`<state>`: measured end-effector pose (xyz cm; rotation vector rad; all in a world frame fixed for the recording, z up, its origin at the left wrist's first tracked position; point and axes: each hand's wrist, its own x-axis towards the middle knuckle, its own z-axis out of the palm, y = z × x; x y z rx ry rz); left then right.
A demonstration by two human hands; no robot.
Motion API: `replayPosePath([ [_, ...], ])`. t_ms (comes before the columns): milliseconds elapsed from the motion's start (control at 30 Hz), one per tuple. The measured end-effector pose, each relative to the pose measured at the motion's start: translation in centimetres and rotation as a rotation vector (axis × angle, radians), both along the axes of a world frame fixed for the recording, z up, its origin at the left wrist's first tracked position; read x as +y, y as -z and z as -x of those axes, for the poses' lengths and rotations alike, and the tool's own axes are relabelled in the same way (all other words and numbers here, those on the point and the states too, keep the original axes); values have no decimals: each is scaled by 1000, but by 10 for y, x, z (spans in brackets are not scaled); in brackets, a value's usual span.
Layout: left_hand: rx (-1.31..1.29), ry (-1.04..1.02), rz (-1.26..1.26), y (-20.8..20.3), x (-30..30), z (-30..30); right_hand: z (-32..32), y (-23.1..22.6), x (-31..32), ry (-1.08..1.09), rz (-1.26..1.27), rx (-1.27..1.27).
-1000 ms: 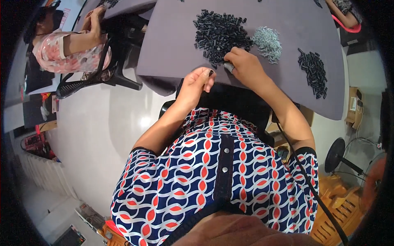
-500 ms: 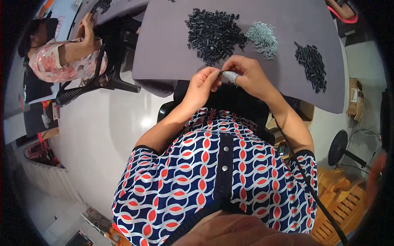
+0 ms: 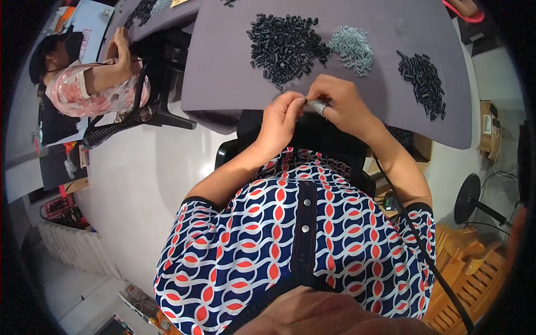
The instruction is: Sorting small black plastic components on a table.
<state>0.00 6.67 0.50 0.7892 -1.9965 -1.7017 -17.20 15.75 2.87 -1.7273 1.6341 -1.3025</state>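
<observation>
Both my hands meet just off the table's near edge, fingertips almost touching. The left hand point(image 3: 280, 121) is closed in a pinch, thumb and forefinger around a small black part point(image 3: 306, 101), of which only a dark bit shows. My right hand point(image 3: 341, 103) is closed against the same spot from the right. A silvery, crinkled thing point(image 3: 318, 106) lies along its thumb; whether it wraps the thumb or is held I cannot tell. Beyond the hands lie a large pile of short black cylindrical parts point(image 3: 285, 49) and a smaller pile of silvery screw-like pieces point(image 3: 352, 49).
A third pile of longer black cylindrical parts point(image 3: 422, 84) lies on the right of the grey cloth-covered table point(image 3: 220, 67). At the left a person in a flowered top point(image 3: 84, 92) sits on a black chair point(image 3: 111, 131). A round black stand point(image 3: 468, 198) and a wooden chair point(image 3: 466, 262) are at right.
My left hand has turned so more of its back shows, and its fingers have closed in on the right hand's. The black part between them is more hidden. The view has shifted slightly.
</observation>
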Motion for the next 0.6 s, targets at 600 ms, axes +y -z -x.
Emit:
replayPosePath([
  [600, 46, 48, -545, 2, -9, 5, 7, 4, 10, 3, -243, -589],
])
